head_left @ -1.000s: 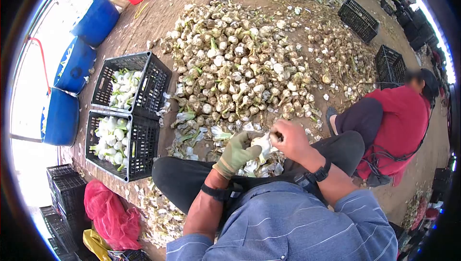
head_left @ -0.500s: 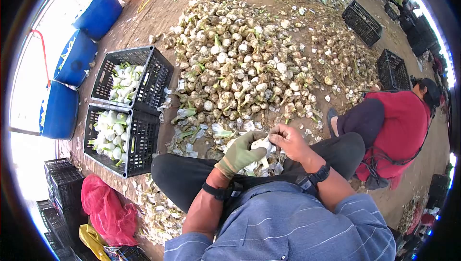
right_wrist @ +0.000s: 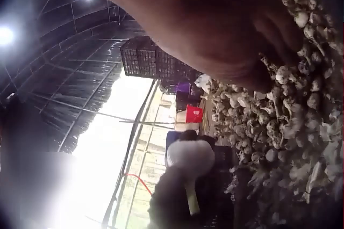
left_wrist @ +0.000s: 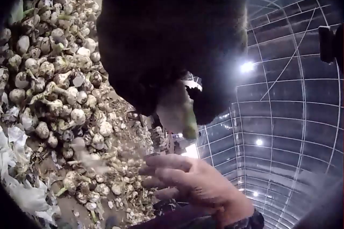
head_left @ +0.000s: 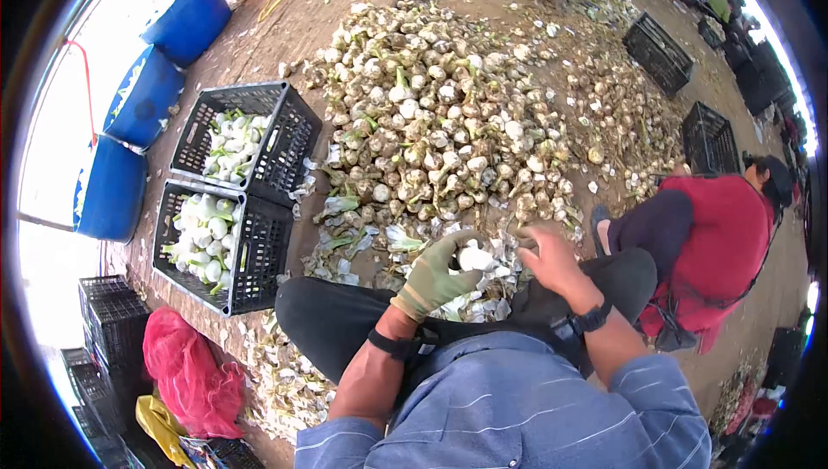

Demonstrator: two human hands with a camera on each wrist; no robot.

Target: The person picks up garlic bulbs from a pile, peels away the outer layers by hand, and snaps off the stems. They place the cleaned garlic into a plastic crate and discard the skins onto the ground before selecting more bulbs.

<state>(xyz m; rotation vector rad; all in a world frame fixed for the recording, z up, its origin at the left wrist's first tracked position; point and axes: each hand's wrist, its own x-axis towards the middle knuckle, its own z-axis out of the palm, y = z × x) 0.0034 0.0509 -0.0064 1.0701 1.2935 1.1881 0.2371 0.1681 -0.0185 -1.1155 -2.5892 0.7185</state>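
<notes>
My left hand (head_left: 431,281), in a green glove, holds a white garlic bulb (head_left: 474,258) above my lap. In the left wrist view the bulb (left_wrist: 174,108) and its short green stem show past the dark glove. My bare right hand (head_left: 556,264) is just to the right of the bulb, apart from it, fingers loosely bent with nothing seen between them. From the right wrist the bulb (right_wrist: 191,156) looks smooth and white, stem pointing down. Loose garlic skins (head_left: 487,307) lie beneath the hands.
A big heap of unpeeled garlic (head_left: 440,115) lies ahead. At left stand two black crates holding white bulbs, the near one (head_left: 263,253) and the far one (head_left: 289,141), with blue barrels (head_left: 185,21) beyond. A person in red (head_left: 720,245) sits close at right. A pink mesh bag (head_left: 191,374) lies behind left.
My right hand, which was pinching at the bulb, has drawn away to the right and its fingers have loosened. The left hand keeps its hold. The bulb looks whiter.
</notes>
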